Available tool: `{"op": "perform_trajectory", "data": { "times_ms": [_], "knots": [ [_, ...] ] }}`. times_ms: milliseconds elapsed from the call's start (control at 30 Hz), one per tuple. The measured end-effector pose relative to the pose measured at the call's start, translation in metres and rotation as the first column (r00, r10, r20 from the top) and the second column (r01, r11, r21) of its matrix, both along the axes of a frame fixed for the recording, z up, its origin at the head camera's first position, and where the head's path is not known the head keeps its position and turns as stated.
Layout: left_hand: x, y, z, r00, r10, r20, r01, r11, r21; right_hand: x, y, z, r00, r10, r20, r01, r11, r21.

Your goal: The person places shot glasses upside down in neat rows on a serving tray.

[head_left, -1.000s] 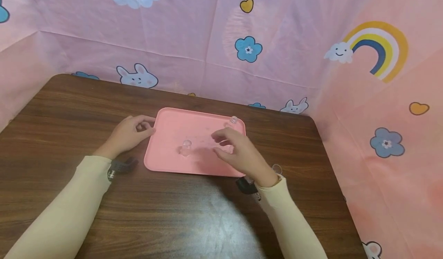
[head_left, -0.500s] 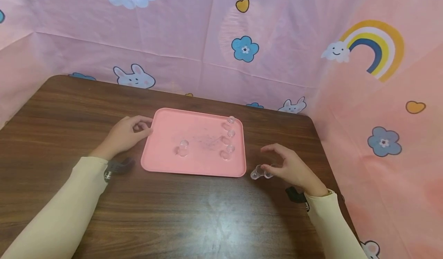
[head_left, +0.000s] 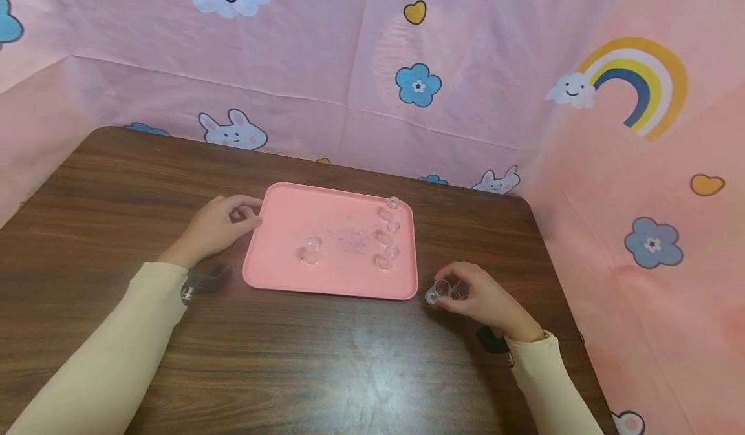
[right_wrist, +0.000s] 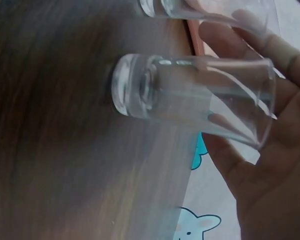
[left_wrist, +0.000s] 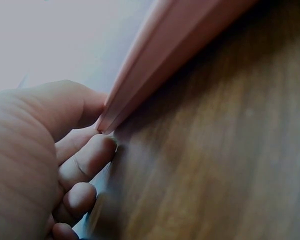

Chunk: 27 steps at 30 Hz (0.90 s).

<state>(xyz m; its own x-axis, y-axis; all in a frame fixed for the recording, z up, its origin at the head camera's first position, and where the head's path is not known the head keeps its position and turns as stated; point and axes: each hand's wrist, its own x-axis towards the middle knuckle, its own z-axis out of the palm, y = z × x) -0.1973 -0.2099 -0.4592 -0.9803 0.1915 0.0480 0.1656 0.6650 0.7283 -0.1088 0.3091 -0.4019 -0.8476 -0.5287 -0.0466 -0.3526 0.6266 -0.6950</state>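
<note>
In the head view my left hand point(head_left: 212, 229) pinches the left rim of a pink tray point(head_left: 340, 277). The left wrist view shows the thumb over the rim point(left_wrist: 145, 65), with fingertips below it. Beyond the tray's right front corner, my right hand point(head_left: 483, 300) has thumb and fingers round a clear shot glass point(head_left: 440, 290). A second shot glass point(head_left: 458, 291) stands just right of it, inside the curve of that hand. Up close in the right wrist view, one upright glass point(right_wrist: 180, 95) is before the palm, and the other glass point(right_wrist: 210, 10) is near the fingers.
Three shot glasses line the tray's right side: a back one point(head_left: 393, 203), a middle one point(head_left: 392, 227) and a front one point(head_left: 390, 253). Another glass point(head_left: 313, 246) stands left of the tray's middle. The brown wooden table point(head_left: 302, 357) meets patterned pink cloth point(head_left: 302, 53) behind.
My right hand has moved from above the tray, leaving a glass at its right side, out to the glasses on the table, where its fingers have drawn in. The left hand stays on the rim.
</note>
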Motion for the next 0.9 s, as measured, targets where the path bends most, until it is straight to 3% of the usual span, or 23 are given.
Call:
{"op": "perform_trajectory", "data": {
  "times_ms": [667, 900],
  "knots": [
    [0.0003, -0.0005, -0.0019, 1.000, 0.004, -0.004, -0.004, 1.000, 0.009, 0.0039, -0.0047, -0.0021, 0.998, -0.044, -0.044, 0.045, 0.998, 0.033],
    [0.0012, 0.0002, 0.0001, 1.000, 0.004, 0.004, -0.004, 1.000, 0.010, 0.0056, -0.0053, -0.0022, 0.998, -0.052, -0.022, 0.053, 0.999, 0.011]
  ]
}}
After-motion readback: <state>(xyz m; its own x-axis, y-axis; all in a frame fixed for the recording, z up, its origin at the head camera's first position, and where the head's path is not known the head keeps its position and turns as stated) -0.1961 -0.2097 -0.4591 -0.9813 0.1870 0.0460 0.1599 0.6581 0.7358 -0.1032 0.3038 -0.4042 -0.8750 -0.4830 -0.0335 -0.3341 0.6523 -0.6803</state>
